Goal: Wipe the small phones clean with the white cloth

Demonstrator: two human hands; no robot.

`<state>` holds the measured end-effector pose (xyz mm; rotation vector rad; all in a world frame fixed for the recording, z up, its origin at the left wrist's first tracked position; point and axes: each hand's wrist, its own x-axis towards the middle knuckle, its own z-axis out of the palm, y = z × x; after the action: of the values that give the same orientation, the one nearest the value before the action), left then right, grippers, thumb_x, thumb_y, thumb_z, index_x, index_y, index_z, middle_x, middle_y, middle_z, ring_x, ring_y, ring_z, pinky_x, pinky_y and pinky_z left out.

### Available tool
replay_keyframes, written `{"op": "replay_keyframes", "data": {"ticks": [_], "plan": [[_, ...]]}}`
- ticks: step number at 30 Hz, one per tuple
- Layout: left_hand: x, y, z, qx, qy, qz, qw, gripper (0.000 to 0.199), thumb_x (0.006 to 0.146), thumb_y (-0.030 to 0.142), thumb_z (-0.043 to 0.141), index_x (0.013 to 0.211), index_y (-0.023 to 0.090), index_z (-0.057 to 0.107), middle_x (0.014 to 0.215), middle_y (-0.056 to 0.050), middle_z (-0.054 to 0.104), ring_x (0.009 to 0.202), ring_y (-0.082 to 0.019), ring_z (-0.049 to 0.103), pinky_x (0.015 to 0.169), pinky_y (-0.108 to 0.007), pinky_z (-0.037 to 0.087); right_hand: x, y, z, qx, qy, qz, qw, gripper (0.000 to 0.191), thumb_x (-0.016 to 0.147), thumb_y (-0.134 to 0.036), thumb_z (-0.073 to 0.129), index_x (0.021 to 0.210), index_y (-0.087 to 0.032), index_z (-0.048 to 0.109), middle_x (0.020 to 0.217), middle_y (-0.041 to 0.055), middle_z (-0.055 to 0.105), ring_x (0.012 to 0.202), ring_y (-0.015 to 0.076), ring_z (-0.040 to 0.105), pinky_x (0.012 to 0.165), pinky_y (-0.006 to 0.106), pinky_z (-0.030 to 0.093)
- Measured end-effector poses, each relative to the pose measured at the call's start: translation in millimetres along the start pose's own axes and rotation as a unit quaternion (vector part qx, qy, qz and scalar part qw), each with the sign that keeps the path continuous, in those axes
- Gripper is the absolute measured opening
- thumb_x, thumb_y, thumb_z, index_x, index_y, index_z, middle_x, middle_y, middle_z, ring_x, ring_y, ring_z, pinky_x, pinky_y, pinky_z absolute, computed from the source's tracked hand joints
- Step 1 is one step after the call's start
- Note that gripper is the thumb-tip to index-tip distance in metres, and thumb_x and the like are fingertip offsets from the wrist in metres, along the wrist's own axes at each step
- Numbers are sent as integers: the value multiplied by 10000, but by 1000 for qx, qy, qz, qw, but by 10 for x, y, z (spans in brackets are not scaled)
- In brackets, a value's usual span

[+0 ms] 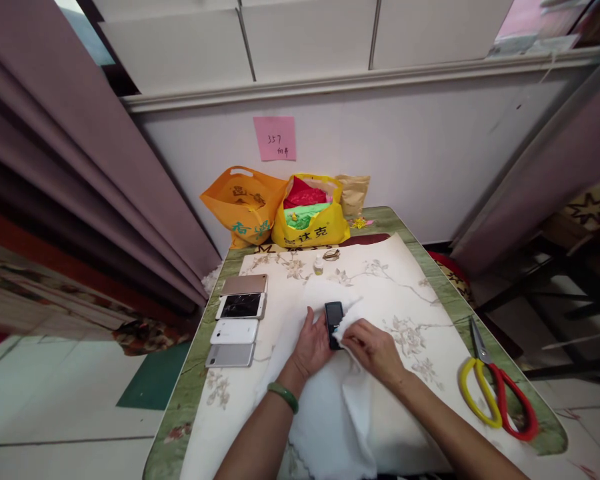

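A small black phone (pixel 335 315) lies at the middle of the table on a white cloth (pixel 330 413). My left hand (pixel 313 343), below a green bangle, is beside the phone's left edge, palm up, with its thumb apart from the other fingers. My right hand (pixel 373 347) pinches a fold of the white cloth over the phone's lower right part. Part of the phone's lower face is hidden by the cloth and fingers.
Four phones form a column at the left, one with a cracked screen (pixel 241 306). Scissors (pixel 495 380) lie at the right. Behind stand a small bottle (pixel 319 265), an orange bag (pixel 245 203), a yellow bag (pixel 310 230) and a tan packet (pixel 353 195).
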<state>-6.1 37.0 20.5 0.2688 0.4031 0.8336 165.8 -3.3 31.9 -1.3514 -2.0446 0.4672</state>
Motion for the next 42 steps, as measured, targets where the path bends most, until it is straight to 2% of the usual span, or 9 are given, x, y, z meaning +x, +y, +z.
{"op": "replay_keyframes", "data": {"ticks": [3, 8, 12, 15, 21, 28, 31, 36, 42], "plan": [[-8, 4, 19, -3, -2, -3, 1000, 635, 885, 612, 396, 1285, 136, 528, 1156, -150, 650, 1056, -278, 606, 935, -412, 436, 103, -55, 177, -6, -34, -31, 999, 198, 951, -332, 483, 857, -244, 633, 851, 8, 630, 778, 131, 608, 673, 216, 420], [6, 14, -11, -6, 28, -28, 999, 592, 872, 608, 439, 1157, 114, 600, 964, -123, 698, 920, -241, 653, 873, -362, 471, 340, 54, 396, -63, 30, 39, 997, 192, 961, -340, 462, 906, -238, 615, 898, 11, 635, 753, 129, 605, 612, 213, 392], [20, 13, 5, 9, 49, -33, 998, 545, 874, 588, 459, 1143, 138, 607, 882, -85, 708, 803, -189, 669, 768, -286, 501, 500, 118, 380, -113, 83, 109, 984, 219, 969, -353, 432, 904, -233, 603, 902, 15, 632, 729, 131, 592, 563, 220, 348], [22, -6, 15, 24, 40, -23, 999, 536, 884, 549, 476, 1210, 135, 576, 994, -115, 707, 902, -219, 669, 814, -316, 506, 468, 155, 292, -104, 109, 136, 979, 241, 964, -371, 422, 889, -231, 603, 892, 16, 627, 714, 133, 577, 557, 226, 336], [20, -71, -49, 62, 82, 14, 995, 346, 869, 339, 586, 1119, 100, 605, 1085, -175, 689, 998, -262, 655, 907, -399, 480, 121, 324, 54, 94, 170, 226, 954, 280, 895, -464, 503, 828, -209, 597, 756, -2, 592, 625, 131, 513, 610, 239, 390], [41, -173, -41, 131, 123, 73, 981, 343, 755, 279, 732, 1051, 123, 657, 892, -81, 714, 757, -141, 647, 745, -246, 478, 152, 286, 214, 424, 136, 293, 846, 340, 810, -548, 585, 852, -215, 533, 623, -51, 485, 534, 114, 426, 501, 214, 366], [46, -262, -42, 160, 147, 127, 968, 321, 724, 278, 754, 995, 124, 679, 818, -41, 698, 653, -106, 593, 656, -223, 447, 213, 228, 335, 460, 121, 275, 835, 351, 781, -541, 628, 833, -205, 538, 660, -40, 514, 572, 114, 450, 534, 213, 389], [64, -370, -15, 199, 151, 157, 955, 308, 684, 273, 767, 938, 116, 690, 824, -51, 699, 685, -139, 597, 684, -258, 442, 196, 229, 359, 497, 119, 266, 817, 376, 767, -542, 650, 905, -202, 563, 693, -26, 559, 566, 110, 465, 528, 217, 392], [73, -346, 72, 183, 183, 193, 946, 312, 719, 321, 727, 949, 129, 640, 766, -48, 691, 627, -137, 602, 625, -246, 442, 156, 283, 330, 456, 114, 275, 838, 410, 696, -563, 712, 773, -176, 600, 580, -41, 523, 488, 89, 401, 467, 212, 338]]}}
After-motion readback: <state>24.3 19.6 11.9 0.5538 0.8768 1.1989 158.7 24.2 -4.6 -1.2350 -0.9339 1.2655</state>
